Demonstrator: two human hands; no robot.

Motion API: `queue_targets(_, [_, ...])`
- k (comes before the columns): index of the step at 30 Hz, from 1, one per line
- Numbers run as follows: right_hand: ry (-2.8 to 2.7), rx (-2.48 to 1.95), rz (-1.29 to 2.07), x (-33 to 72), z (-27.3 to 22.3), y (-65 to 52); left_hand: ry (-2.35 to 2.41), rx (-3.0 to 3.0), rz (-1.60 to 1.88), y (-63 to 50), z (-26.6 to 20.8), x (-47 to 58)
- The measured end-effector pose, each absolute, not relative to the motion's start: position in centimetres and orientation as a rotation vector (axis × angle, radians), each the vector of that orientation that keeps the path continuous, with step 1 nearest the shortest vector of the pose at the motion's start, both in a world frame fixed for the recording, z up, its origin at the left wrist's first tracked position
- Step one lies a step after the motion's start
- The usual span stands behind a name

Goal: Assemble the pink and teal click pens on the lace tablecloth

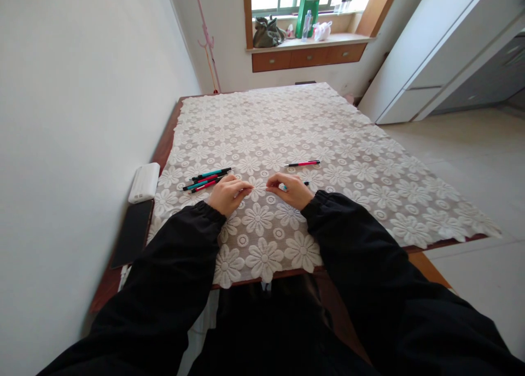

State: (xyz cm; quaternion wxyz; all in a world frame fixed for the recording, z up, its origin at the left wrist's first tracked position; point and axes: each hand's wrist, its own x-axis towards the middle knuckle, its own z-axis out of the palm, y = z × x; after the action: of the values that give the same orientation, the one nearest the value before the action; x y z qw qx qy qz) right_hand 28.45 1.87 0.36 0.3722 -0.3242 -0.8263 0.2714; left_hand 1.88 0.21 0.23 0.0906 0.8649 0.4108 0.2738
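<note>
Hands, pair: left hand (228, 195) and right hand (292, 190), fingertips pinched narrow, facing, slightly apart; any fine piece between, too small to tell. Teal pen (306, 183), partly hidden by right hand; held or lying, cannot tell. Red-and-black pen (302, 163), beyond, on lace tablecloth (262, 119). Pen cluster (205, 180), just beside left hand. Handling, as judged: light, stiff, smooth, prone to rolling; best gripped mid-barrel.

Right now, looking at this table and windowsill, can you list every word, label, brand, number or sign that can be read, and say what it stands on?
No text can be read anywhere in this view.
Pens: any print is too small to read.
White block: any marking is too small and blurred.
Green bag and bottle: too distant to read any lettering.
</note>
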Motion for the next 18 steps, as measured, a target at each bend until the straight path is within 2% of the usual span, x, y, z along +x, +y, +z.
queue_targets(18, [-2.176, -0.763, 0.705, 27.6, 0.3, 0.8, 0.851, 2.638, 0.896, -0.9, 0.4, 3.1])
